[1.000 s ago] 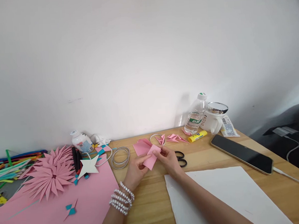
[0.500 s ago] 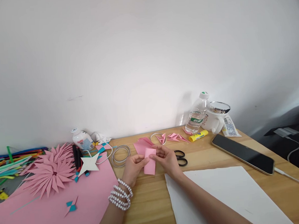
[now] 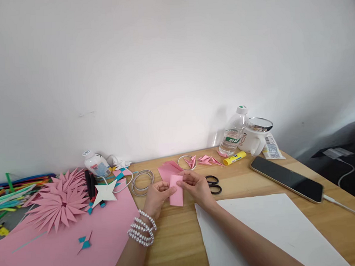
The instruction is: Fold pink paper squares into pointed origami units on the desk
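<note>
Between my two hands is a small folded strip of pink paper [image 3: 176, 194], held upright above the wooden table. My left hand [image 3: 157, 196], with pearl bracelets [image 3: 142, 229] on its wrist, pinches the strip's left edge with thumb and fingers. On the other side, my right hand [image 3: 195, 188] grips the right edge, its thumb lying on the front face. Pink paper sheets [image 3: 168, 170] lie just behind the strip. Black-handled scissors [image 3: 214, 185] rest right of my right hand, their blades hidden. Folded pink paper pieces [image 3: 208, 160] lie farther back.
Pink paper flowers [image 3: 60, 204] and a white paper star [image 3: 105, 192] lie on a large pink sheet [image 3: 112, 241] at left. A white board [image 3: 261, 232], a phone [image 3: 287, 178], a glue stick [image 3: 234, 158], a water bottle [image 3: 234, 133] and a mug [image 3: 254, 138] are at right.
The camera view has shifted slightly. Both hands keep their hold on the pink paper strip, with hardly any movement of the fingers.
</note>
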### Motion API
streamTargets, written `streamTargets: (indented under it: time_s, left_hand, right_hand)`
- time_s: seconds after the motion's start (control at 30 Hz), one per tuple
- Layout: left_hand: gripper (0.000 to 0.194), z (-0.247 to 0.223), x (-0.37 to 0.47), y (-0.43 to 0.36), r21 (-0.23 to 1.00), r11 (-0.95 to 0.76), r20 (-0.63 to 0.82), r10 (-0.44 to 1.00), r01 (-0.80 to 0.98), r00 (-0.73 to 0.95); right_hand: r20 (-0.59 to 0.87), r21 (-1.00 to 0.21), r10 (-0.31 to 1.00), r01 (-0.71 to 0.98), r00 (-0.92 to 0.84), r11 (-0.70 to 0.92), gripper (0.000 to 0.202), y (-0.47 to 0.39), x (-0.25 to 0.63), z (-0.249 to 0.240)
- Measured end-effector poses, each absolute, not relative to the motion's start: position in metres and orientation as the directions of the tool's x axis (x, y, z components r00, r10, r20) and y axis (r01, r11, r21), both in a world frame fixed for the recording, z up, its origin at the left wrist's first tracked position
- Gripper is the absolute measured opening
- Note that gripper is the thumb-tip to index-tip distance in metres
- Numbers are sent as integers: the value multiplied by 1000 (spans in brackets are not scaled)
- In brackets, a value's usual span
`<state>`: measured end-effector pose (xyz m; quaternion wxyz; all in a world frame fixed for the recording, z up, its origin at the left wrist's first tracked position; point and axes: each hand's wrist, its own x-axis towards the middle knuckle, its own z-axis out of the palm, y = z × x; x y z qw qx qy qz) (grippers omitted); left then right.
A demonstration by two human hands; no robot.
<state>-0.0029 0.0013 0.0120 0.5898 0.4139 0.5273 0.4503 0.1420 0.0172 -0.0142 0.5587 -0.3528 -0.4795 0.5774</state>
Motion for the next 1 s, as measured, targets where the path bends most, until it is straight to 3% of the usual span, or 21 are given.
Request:
streamTargets:
  time_s: [0.2, 0.5, 1.0]
  left_hand:
    - [26, 13, -2, 0, 973, 207, -193, 973, -106, 128]
    - [23, 8, -1, 2, 973, 207, -204, 978, -99, 42]
    - [21, 9, 0, 2, 972, 204, -203, 979, -113, 26]
  right_hand:
    - [113, -951, 980, -305, -166, 58, 39, 15, 142, -14]
    - [41, -971, 989, -241, -140, 6, 39, 16, 145, -9]
    - [9, -955, 987, -293, -161, -39, 34, 15, 145, -7]
